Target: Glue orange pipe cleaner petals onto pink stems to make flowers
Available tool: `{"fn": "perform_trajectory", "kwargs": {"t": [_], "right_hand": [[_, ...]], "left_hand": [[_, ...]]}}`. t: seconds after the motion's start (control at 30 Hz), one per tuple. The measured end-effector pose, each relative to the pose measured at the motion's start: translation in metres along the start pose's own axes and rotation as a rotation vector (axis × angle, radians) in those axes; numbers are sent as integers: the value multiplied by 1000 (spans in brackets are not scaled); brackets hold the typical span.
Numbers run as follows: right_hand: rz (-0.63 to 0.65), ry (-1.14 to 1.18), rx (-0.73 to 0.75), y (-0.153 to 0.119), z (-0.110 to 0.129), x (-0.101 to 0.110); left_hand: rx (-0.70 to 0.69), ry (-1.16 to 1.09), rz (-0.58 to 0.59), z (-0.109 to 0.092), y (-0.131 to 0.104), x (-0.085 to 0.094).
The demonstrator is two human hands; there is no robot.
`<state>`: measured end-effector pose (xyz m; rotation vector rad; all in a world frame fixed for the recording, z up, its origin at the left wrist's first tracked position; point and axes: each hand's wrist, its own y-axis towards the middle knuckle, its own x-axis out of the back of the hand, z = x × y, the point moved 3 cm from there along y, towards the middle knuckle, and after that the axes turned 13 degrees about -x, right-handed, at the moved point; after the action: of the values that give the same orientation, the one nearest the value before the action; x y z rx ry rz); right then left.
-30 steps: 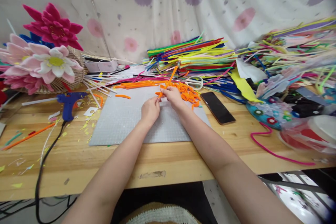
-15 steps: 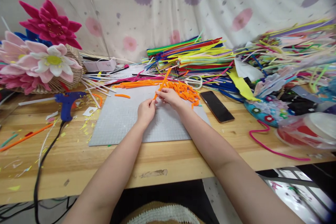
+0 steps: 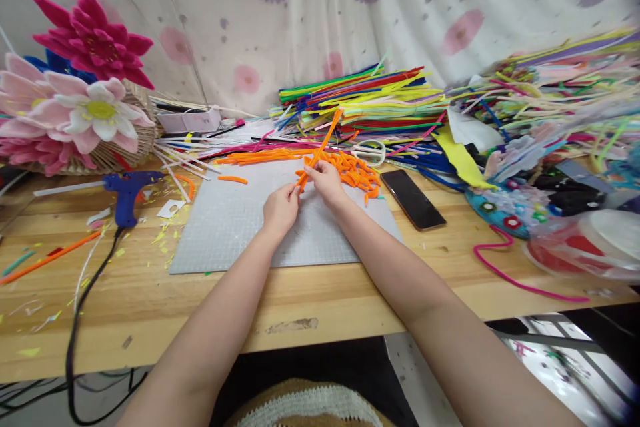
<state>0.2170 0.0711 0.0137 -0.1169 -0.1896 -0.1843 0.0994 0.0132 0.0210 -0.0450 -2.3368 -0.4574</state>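
Above the grey cutting mat (image 3: 225, 233), both hands grip one orange pipe cleaner (image 3: 329, 137). My left hand (image 3: 281, 210) pinches its lower end between thumb and fingers. Slightly higher, my right hand (image 3: 325, 180) closes around it, and the long free part slants up to the right. Just behind the right hand lies a heap of bent orange pipe cleaner pieces (image 3: 357, 173). Straight orange pipe cleaners (image 3: 263, 157) run along the mat's back edge, and a short orange piece (image 3: 233, 180) rests on its left side.
A blue glue gun (image 3: 127, 197) with a black cord lies left, near fluffy flowers (image 3: 95, 110). A phone (image 3: 413, 200) sits right of the mat, below white scissors (image 3: 369, 152). Coloured pipe cleaner bundles (image 3: 370, 97) line the back. A plastic-wrapped tub (image 3: 590, 247) stands right.
The orange pipe cleaner's free end has swung up and to the right. My right hand has shifted slightly right; my left hand stays nearly in place.
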Motion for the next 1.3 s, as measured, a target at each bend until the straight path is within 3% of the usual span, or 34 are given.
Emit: {"fn": "perform_trajectory", "kwargs": {"t": [0.17, 0.33, 0.53, 0.63, 0.77, 0.93, 1.07, 1.17, 1.3], "right_hand": [[28, 15, -25, 3, -3, 2], [-93, -74, 28, 4, 3, 13], [9, -128, 81, -2, 9, 6], [87, -201, 122, -10, 10, -4], [181, -221, 114, -15, 7, -11], [203, -91, 100, -14, 4, -13], [261, 68, 53, -12, 1, -16], [238, 134, -10, -9, -1, -16], [159, 167, -138, -6, -1, -13]], "left_hand": [[38, -61, 10, 5, 0, -2], [49, -224, -5, 16, -1, -3], [-100, -113, -278, 12, 2, 17], [-124, -145, -234, 10, 2, 20], [-49, -165, -161, 14, 2, 17], [-26, -152, -94, 10, 2, 15], [81, -334, -39, 11, 5, 4], [128, -367, -43, 16, 8, -4], [81, -134, -51, 11, 10, -4]]}}
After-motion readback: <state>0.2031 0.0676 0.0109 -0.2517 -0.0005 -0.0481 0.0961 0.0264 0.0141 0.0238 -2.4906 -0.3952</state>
